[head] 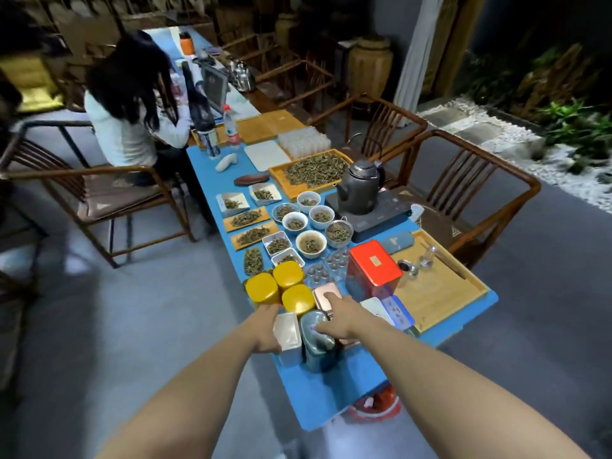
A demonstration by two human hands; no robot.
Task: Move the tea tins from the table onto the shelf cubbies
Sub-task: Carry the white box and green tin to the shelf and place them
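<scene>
Tea tins crowd the near end of a long blue table (318, 402). Three yellow round tins (287, 274) stand together at the left. A silver box tin (287, 331) has my left hand (267, 329) wrapped around its left side. Right beside it stands a dark grey-green tin (319, 346), with my right hand (334, 318) laid over its top, fingers reaching onto a copper-pink tin (326, 294) behind. A big red tin (374, 268) and a white-and-blue box (392, 313) sit to the right. No shelf is in view.
Bowls and trays of loose tea (313, 168), small glasses and a dark kettle (361, 185) on a hob fill the table's middle. A wooden tray (443, 293) lies at the right. A seated person (132, 104) is at the far left, with wooden chairs (463, 180) on both sides.
</scene>
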